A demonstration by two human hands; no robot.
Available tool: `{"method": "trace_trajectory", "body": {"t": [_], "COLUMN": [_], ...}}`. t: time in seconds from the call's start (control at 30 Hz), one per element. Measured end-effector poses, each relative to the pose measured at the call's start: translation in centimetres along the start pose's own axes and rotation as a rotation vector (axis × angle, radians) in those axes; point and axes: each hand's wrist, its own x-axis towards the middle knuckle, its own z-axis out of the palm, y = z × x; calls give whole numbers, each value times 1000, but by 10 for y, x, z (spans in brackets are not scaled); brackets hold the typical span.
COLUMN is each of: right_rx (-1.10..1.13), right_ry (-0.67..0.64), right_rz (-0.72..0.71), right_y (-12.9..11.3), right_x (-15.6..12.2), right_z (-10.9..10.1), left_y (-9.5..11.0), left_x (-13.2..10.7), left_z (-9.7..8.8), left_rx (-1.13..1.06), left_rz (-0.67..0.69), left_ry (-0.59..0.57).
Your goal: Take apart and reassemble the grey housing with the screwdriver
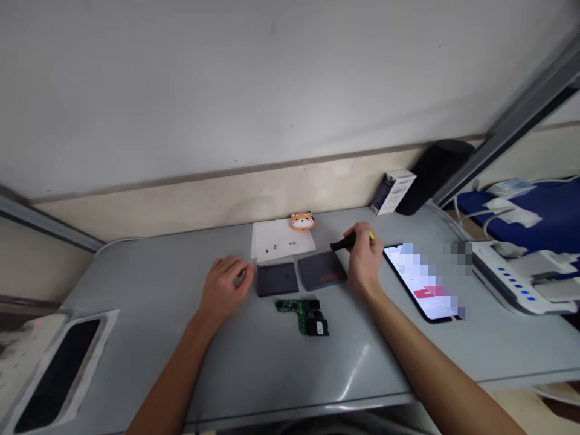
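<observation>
My right hand is closed around a black-handled screwdriver with a yellow end, its tip pointing left over a dark case half with an orange label. My left hand rests on the grey table with fingers loosely curled, holding nothing, just left of the other dark case half. A green circuit board lies in front of the two halves. Behind them a white sheet of paper carries several small dark screws.
An orange animal-shaped item sits at the paper's far edge. A lit phone lies to the right. A small white box and a black cylinder stand by the wall. A white device lies far right, a black-windowed one near left.
</observation>
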Motion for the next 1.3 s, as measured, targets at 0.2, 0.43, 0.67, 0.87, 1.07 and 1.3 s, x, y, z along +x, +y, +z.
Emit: {"method": "trace_trajectory", "body": {"t": [0.2,0.43,0.67,0.87,1.07,1.3], "right_rx": [-40,-88,-166,-203,-153,-114], "right_ry": [-36,-301,-382,-451,-471,-136], "right_rz": [-112,-250,-547,-743,-847,-696], "right_y": [-10,-11,-11,-2,1,-8], "right_x": [-5,-29,-31,-30,-34,-12], "right_z": [-3,-2,-3,-3,-5,-18], "left_y": [-5,8,5,3,-3,-1], "left_x": [-5,-7,-9,-13,-10,-11], "left_z": [10,15,19,20,14,18], "left_rx": [-53,-99,-108,-123,-66,-89], "left_rz": [-108,-144,-107,-111,-173,-103], "left_ry": [-144,-276,-254,-240,-183,-223]}}
